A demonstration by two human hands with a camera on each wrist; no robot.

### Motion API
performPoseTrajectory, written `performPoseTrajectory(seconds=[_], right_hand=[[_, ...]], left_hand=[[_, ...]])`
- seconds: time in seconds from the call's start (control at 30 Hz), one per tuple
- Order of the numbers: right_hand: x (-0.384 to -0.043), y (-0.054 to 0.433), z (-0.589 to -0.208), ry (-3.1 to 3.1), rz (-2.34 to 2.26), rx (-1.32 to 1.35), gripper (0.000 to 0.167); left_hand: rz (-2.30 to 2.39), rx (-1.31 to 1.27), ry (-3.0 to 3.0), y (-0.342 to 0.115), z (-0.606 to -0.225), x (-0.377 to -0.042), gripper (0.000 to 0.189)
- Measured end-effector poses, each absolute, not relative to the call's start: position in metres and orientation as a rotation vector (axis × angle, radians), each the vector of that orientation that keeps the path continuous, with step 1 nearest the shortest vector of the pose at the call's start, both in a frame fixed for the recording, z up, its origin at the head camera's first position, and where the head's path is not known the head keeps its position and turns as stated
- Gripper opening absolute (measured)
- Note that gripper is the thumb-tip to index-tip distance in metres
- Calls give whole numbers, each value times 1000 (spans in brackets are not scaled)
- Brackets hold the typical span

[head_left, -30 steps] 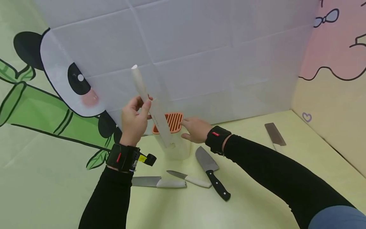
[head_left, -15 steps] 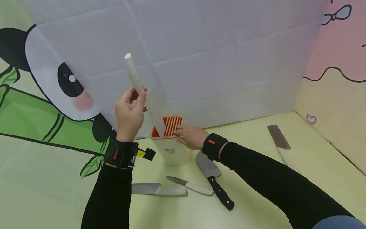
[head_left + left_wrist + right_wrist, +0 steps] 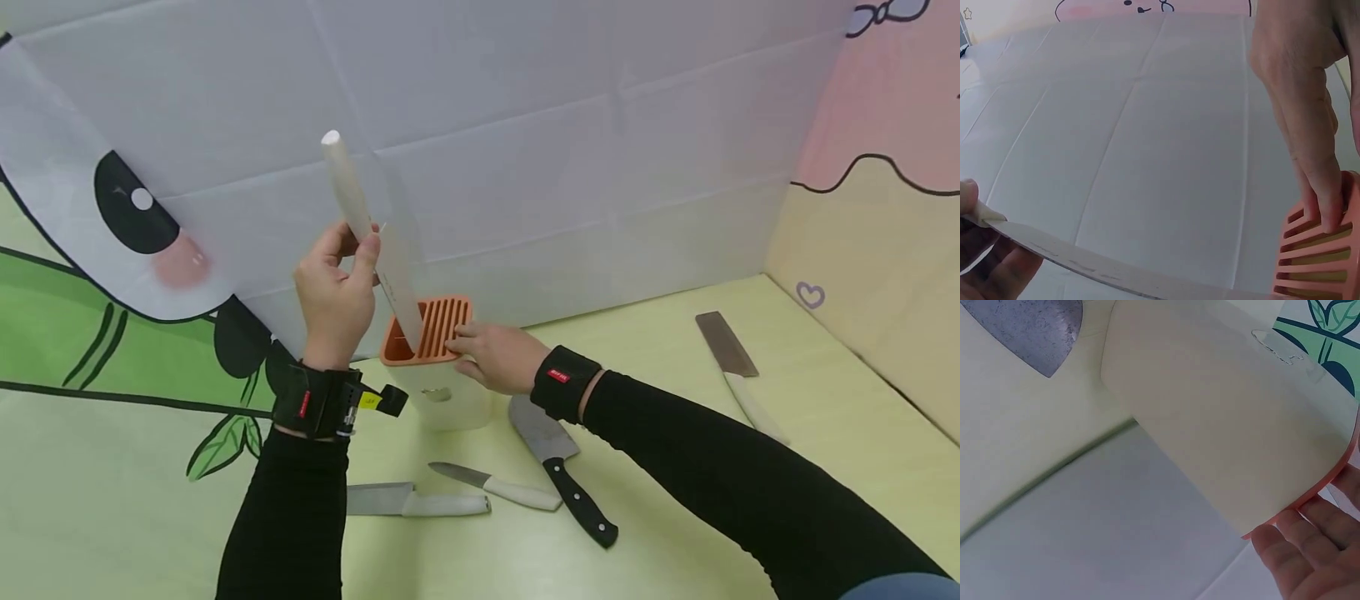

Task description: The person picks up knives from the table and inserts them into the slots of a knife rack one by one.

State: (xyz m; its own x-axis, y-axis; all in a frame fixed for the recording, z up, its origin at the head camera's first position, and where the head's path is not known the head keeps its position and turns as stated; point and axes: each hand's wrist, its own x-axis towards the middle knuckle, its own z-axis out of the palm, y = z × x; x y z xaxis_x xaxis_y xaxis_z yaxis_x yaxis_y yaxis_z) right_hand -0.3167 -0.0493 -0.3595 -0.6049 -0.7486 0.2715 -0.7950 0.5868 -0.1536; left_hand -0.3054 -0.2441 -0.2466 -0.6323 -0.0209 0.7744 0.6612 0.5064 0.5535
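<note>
White-handled knife (image 3: 398, 287) pinched in left hand (image 3: 333, 292), tip inside holder (image 3: 453, 410) | right hand (image 3: 501, 358) straight-fingered atop it | I judge: inserting; next, lower straight

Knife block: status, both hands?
Left hand holds white-handled knife, tip at wide opening of block. Right hand touches orange top. Black-handled knife lies nearby, not blocking.

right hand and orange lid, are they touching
Touching. The left wrist view shows it plainly: fingertips of the right hand rest on the slats of the orange lid, with no gap between.
</note>
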Motion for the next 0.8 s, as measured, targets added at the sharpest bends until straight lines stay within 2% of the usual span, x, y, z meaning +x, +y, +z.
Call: performPoseTrajectory(seconds=[0.33, 0.57, 0.8], right_hand=[[-316, -49, -357, -2649, 417, 1293, 40], [-319, -52, -365, -2626, 424, 1321, 40], [-320, -47, -364, -2627, 409, 1289, 39]], left_hand=[[-1235, -525, -1993, -245, -254, -313, 27], [-1195, -462, -2062, -249, -274, -323, 25], [-1214, -441, -2162, -248, -296, -340, 30]])
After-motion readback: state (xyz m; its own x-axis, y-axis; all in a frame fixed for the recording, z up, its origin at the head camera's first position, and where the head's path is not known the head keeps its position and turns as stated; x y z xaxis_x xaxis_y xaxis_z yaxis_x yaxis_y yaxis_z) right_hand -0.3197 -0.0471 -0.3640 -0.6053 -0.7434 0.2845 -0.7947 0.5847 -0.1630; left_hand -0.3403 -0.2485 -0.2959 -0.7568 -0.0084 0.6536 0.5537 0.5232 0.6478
